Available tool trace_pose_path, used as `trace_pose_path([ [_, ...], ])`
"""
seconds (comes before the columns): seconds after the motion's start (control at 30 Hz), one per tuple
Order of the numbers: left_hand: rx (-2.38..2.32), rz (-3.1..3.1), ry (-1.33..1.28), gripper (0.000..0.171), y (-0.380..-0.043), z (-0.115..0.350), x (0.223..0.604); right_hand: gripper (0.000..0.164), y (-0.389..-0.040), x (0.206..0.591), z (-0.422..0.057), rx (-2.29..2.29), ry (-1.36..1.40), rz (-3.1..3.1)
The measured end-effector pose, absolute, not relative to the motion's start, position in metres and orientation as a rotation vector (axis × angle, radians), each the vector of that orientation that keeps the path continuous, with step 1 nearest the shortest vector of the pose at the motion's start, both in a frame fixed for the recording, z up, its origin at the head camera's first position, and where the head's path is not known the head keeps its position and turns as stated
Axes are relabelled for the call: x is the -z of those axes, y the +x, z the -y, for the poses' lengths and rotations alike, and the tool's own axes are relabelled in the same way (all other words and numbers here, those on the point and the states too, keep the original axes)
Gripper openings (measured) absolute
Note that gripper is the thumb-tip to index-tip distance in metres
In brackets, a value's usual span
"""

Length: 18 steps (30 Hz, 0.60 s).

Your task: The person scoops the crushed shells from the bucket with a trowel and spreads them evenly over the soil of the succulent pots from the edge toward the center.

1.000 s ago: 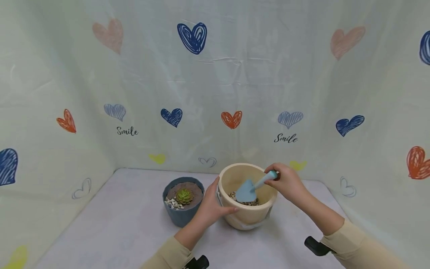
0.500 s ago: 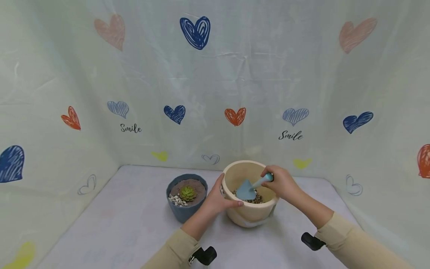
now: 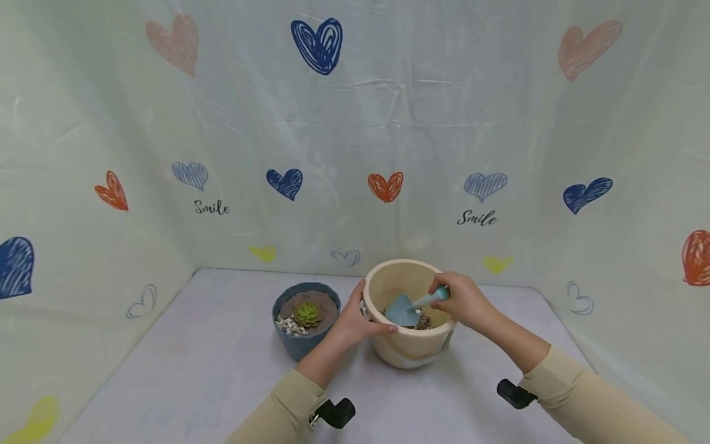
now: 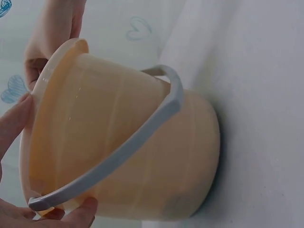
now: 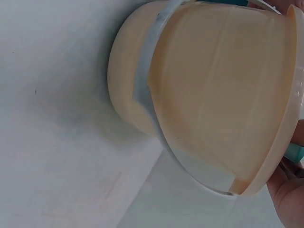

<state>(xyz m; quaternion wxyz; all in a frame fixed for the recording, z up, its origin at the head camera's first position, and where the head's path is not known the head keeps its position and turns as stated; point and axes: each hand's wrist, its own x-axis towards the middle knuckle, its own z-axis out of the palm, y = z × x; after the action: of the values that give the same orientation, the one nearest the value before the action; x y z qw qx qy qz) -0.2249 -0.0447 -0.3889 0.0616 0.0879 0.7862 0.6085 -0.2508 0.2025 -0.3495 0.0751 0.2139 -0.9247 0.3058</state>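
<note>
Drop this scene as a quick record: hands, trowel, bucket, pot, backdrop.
left hand: grips cream bucket near rim
right hand: holds blue trowel by its handle
trowel blade: inside bucket, by gravel; contact unclear
bucket handle: grey, lowered
blue pot: beside bucket; green succulent, white pebbles
backdrop: pale, printed hearts, "Smile"

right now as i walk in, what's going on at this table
A person's left hand holds the rim of a cream bucket, while the right hand grips the handle of a light blue trowel. Its blade is down inside the bucket, at the gravel. The bucket stands on the table; to its left is a blue pot with a green succulent.
</note>
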Motion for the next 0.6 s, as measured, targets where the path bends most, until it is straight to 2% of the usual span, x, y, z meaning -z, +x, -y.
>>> trace_pose_path([
  [0.6, -1.881, -2.361, 0.210, 0.117, -0.2245, 0.0415, 0.3879, 0.025, -0.2518, 0.3463, -0.2071, -0.993, 0.685, 2.839],
])
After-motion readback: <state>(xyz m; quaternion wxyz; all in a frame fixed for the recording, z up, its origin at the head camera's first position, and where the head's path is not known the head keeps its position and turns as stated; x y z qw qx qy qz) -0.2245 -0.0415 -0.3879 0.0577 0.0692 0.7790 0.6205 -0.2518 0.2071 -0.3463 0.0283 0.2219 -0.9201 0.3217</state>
